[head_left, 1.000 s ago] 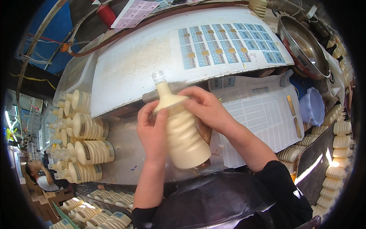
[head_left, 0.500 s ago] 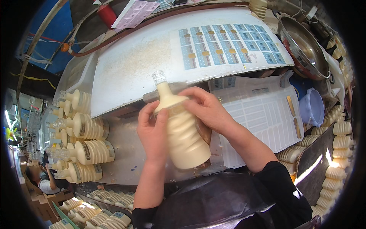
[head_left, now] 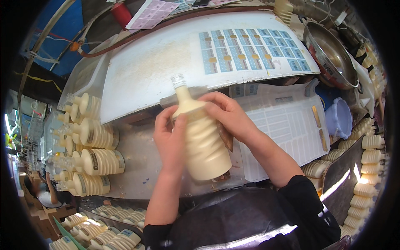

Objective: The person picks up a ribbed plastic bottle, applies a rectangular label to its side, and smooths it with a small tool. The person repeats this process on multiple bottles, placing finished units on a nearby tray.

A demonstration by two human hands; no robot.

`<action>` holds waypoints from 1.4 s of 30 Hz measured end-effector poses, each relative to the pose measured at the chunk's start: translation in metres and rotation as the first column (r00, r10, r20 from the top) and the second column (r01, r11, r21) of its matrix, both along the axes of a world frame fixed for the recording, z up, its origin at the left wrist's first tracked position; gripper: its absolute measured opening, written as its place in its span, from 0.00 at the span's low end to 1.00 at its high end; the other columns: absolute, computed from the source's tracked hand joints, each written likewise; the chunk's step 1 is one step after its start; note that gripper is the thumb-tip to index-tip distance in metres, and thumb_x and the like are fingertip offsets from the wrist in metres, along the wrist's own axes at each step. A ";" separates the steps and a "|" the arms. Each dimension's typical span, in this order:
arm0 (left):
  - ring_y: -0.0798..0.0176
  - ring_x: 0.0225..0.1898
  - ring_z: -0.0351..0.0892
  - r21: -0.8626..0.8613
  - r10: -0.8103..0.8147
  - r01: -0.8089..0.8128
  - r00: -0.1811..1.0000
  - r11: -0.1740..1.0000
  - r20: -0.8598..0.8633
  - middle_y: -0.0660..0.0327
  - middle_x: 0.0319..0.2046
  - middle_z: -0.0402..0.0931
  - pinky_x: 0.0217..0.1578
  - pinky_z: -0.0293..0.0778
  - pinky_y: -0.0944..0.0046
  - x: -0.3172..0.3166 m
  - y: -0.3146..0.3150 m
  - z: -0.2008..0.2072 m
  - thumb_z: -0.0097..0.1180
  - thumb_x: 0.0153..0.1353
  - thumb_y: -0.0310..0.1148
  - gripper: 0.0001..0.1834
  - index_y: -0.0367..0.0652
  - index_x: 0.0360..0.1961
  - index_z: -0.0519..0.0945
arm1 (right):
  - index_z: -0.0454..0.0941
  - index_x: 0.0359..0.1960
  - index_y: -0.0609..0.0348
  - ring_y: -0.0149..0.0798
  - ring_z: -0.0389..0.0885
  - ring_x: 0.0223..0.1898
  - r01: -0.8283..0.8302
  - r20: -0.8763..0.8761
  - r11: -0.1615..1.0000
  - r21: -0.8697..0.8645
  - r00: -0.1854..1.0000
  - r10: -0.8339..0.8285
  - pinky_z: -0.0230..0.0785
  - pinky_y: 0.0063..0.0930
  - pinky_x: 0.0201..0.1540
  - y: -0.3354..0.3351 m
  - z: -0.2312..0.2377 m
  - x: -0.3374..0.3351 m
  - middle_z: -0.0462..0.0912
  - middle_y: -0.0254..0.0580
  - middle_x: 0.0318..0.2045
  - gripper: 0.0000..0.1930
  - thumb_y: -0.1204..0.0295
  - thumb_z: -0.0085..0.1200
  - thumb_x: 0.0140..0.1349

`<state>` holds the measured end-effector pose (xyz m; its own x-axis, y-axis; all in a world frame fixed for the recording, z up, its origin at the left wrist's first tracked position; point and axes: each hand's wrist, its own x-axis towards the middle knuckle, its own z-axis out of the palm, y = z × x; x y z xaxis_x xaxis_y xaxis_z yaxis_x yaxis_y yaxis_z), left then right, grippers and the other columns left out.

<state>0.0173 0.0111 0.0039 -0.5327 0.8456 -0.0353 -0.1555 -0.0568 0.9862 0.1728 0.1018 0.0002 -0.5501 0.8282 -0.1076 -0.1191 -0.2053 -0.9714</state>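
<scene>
I hold a ribbed cream-coloured bottle [head_left: 204, 143] with a clear threaded neck, tilted with its neck pointing away from me. My left hand [head_left: 170, 137] grips its left side near the shoulder. My right hand [head_left: 227, 114] wraps over the shoulder from the right, thumb pressing on the front. The bottle's base hangs over my dark apron [head_left: 233, 218]. A sheet of blue sticker labels [head_left: 250, 48] lies on the white board [head_left: 154, 71] beyond the bottle.
Several similar cream bottles [head_left: 89, 150] lie stacked to my left, more along the right edge [head_left: 368, 166] and below left. A white backing sheet [head_left: 283, 133] lies right of the bottle. A metal bowl [head_left: 329, 54] and a lilac cup [head_left: 339, 118] sit at right. Another person [head_left: 39, 191] sits far left.
</scene>
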 end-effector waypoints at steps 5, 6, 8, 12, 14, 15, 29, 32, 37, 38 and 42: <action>0.68 0.49 0.76 -0.003 0.003 -0.003 0.998 1.000 -0.065 0.58 0.49 0.78 0.51 0.74 0.67 0.001 0.002 0.001 0.66 0.65 0.30 0.19 0.34 0.53 0.77 | 0.76 0.56 0.62 0.23 0.81 0.40 -0.027 0.043 0.999 -0.017 0.999 0.028 0.74 0.21 0.45 -0.001 0.002 0.000 0.85 0.37 0.40 0.15 0.68 0.55 0.73; 0.68 0.49 0.76 -0.004 0.001 -0.001 0.998 1.000 -0.058 0.58 0.48 0.79 0.50 0.74 0.67 0.002 0.002 0.003 0.66 0.64 0.30 0.19 0.34 0.53 0.77 | 0.76 0.56 0.62 0.23 0.81 0.40 -0.030 0.060 0.999 -0.010 0.998 0.031 0.74 0.20 0.45 -0.001 0.002 0.000 0.85 0.36 0.40 0.15 0.68 0.55 0.73; 0.69 0.49 0.76 0.003 0.001 -0.001 0.998 1.000 -0.057 0.58 0.48 0.79 0.50 0.75 0.67 0.002 0.003 0.004 0.66 0.64 0.30 0.19 0.34 0.53 0.78 | 0.76 0.56 0.62 0.23 0.81 0.40 -0.021 0.070 1.000 -0.002 0.997 0.021 0.74 0.20 0.44 -0.002 0.004 0.000 0.85 0.36 0.39 0.15 0.68 0.56 0.72; 0.69 0.48 0.77 0.016 -0.007 0.008 0.999 1.000 -0.036 0.58 0.47 0.79 0.50 0.75 0.67 0.002 0.002 0.004 0.66 0.64 0.31 0.19 0.34 0.52 0.78 | 0.76 0.56 0.62 0.23 0.81 0.39 -0.012 0.088 1.000 0.018 0.996 0.010 0.74 0.20 0.44 -0.003 0.003 0.000 0.85 0.36 0.39 0.15 0.68 0.56 0.72; 0.69 0.48 0.77 0.018 -0.005 0.006 0.999 1.000 -0.034 0.58 0.47 0.79 0.50 0.75 0.67 0.002 0.002 0.004 0.67 0.64 0.31 0.19 0.34 0.52 0.78 | 0.76 0.56 0.62 0.23 0.81 0.39 -0.012 0.109 1.000 0.016 0.994 0.010 0.74 0.21 0.44 -0.003 0.005 0.000 0.85 0.36 0.39 0.16 0.68 0.56 0.71; 0.68 0.48 0.77 0.019 -0.004 0.004 0.999 1.000 -0.033 0.58 0.47 0.79 0.50 0.75 0.67 0.003 0.002 0.005 0.67 0.64 0.31 0.19 0.34 0.52 0.78 | 0.76 0.56 0.62 0.23 0.81 0.39 -0.012 0.119 1.000 0.014 0.993 0.010 0.74 0.21 0.44 -0.003 0.006 0.000 0.85 0.36 0.39 0.16 0.68 0.57 0.71; 0.68 0.49 0.77 0.007 0.002 -0.001 0.998 1.000 -0.057 0.57 0.48 0.79 0.51 0.74 0.66 0.002 0.003 0.004 0.67 0.63 0.32 0.20 0.33 0.52 0.77 | 0.76 0.56 0.62 0.24 0.81 0.41 -0.010 0.081 1.000 -0.002 0.997 0.011 0.75 0.21 0.46 -0.003 0.006 0.000 0.85 0.36 0.41 0.15 0.69 0.55 0.72; 0.68 0.49 0.77 0.000 0.003 -0.003 0.998 1.000 -0.055 0.57 0.48 0.79 0.51 0.74 0.66 0.002 0.003 0.004 0.67 0.63 0.31 0.20 0.33 0.52 0.77 | 0.76 0.56 0.62 0.24 0.81 0.41 -0.008 0.078 1.000 -0.006 0.997 0.008 0.75 0.21 0.46 -0.003 0.004 -0.001 0.85 0.36 0.41 0.15 0.69 0.56 0.72; 0.67 0.49 0.77 -0.008 0.003 -0.003 0.999 1.000 -0.044 0.56 0.48 0.80 0.51 0.75 0.66 0.002 0.003 0.006 0.67 0.63 0.31 0.21 0.32 0.53 0.77 | 0.76 0.56 0.62 0.24 0.81 0.41 -0.005 0.089 1.000 -0.007 0.996 0.006 0.75 0.21 0.45 -0.003 0.004 -0.001 0.85 0.37 0.41 0.15 0.69 0.55 0.72; 0.67 0.49 0.77 -0.009 0.001 -0.001 0.999 1.000 -0.045 0.56 0.48 0.80 0.51 0.75 0.66 0.002 0.003 0.006 0.67 0.63 0.31 0.21 0.32 0.53 0.77 | 0.76 0.57 0.62 0.24 0.81 0.41 -0.002 0.088 1.000 -0.006 0.996 0.003 0.75 0.21 0.45 -0.004 0.005 0.000 0.85 0.37 0.41 0.15 0.69 0.55 0.72; 0.66 0.50 0.77 -0.007 0.009 -0.009 0.996 1.000 -0.087 0.56 0.48 0.79 0.52 0.74 0.66 0.000 0.003 0.002 0.67 0.63 0.31 0.21 0.32 0.54 0.77 | 0.76 0.57 0.62 0.24 0.82 0.41 -0.018 0.009 0.990 -0.140 1.000 0.020 0.75 0.21 0.46 -0.001 0.015 0.004 0.85 0.37 0.42 0.15 0.69 0.55 0.73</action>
